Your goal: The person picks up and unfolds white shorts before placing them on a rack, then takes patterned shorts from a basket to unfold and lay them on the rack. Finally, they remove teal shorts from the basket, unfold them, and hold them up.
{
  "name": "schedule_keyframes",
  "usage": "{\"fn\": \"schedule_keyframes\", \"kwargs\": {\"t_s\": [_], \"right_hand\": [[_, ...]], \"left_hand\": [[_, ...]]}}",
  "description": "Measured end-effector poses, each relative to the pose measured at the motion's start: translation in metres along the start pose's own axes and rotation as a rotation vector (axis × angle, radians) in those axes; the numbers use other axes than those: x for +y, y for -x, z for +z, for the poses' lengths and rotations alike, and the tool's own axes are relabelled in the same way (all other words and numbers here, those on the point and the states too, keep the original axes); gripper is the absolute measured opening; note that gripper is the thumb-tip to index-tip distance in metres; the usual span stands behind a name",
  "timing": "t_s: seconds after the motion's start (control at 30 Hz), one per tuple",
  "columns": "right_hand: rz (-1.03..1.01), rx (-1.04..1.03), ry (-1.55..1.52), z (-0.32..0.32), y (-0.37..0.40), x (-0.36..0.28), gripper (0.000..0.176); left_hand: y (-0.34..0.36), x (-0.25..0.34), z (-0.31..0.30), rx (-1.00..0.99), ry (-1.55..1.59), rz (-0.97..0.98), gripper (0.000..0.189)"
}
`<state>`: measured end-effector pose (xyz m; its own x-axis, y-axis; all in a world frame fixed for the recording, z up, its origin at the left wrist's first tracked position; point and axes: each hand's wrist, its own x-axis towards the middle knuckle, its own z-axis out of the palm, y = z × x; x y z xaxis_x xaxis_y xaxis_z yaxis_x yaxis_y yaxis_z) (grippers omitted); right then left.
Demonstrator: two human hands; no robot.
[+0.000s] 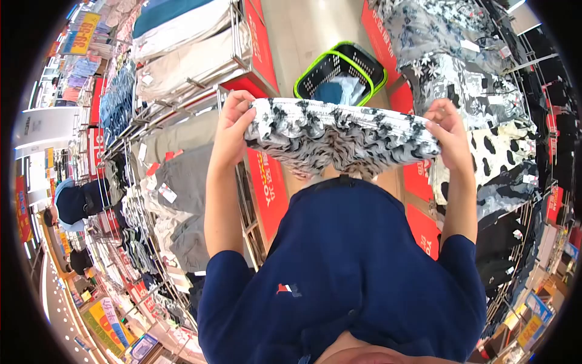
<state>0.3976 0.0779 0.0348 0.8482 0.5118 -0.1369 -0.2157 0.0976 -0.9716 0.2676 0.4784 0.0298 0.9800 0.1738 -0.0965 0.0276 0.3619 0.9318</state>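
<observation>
Holding the black-and-white garment (342,134) stretched out, we grasp one end in our left hand (237,115) and the other in our right hand (447,126), with the green-rimmed basket (327,68) beyond it

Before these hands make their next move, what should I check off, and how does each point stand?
1. Left hand gripping the garment: ok, at one end of the waistband.
2. Right hand gripping the other end: ok.
3. Waistband spread between the hands: ok.
4. Fabric below it smooth: not ok, it is bunched in folds.
5. Basket empty: not ok, folded items lie inside.
6. Garment touching the basket: cannot tell, it overlaps the near side in view.
</observation>
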Motion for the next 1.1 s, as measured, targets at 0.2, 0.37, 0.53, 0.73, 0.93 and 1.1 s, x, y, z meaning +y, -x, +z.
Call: {"fn": "schedule_keyframes", "kwargs": {"t_s": [0.2, 0.37, 0.53, 0.73, 0.93, 1.1], "right_hand": [[0.074, 0.109, -0.191, 0.001, -0.056, 0.037, 0.020], [-0.048, -0.107, 0.014, 0.084, -0.059, 0.004, 0.029], [-0.236, -0.234, -0.001, 0.116, -0.067, -0.003, 0.047], [-0.332, -0.234, 0.230, 0.115, -0.066, -0.015, 0.042], [-0.902, -0.123, 0.950, 0.088, -0.081, -0.044, 0.037], [-0.781, -0.410, 0.920, 0.066, -0.107, -0.032, 0.031]], "left_hand": [[-0.070, -0.037, -0.001, 0.071, -0.352, 0.123, 0.013], [-0.052, -0.017, 0.101, -0.040, -0.939, 0.450, 0.016], [-0.043, 0.000, 0.126, 0.059, -1.150, 0.525, 0.042], [-0.043, 0.004, 0.110, 0.051, -1.107, 0.652, 0.026], [-0.038, 0.026, 0.094, -0.010, -0.945, 0.682, 0.019], [-0.047, 0.042, 0.071, 0.074, -0.874, 0.874, 0.010]]}}
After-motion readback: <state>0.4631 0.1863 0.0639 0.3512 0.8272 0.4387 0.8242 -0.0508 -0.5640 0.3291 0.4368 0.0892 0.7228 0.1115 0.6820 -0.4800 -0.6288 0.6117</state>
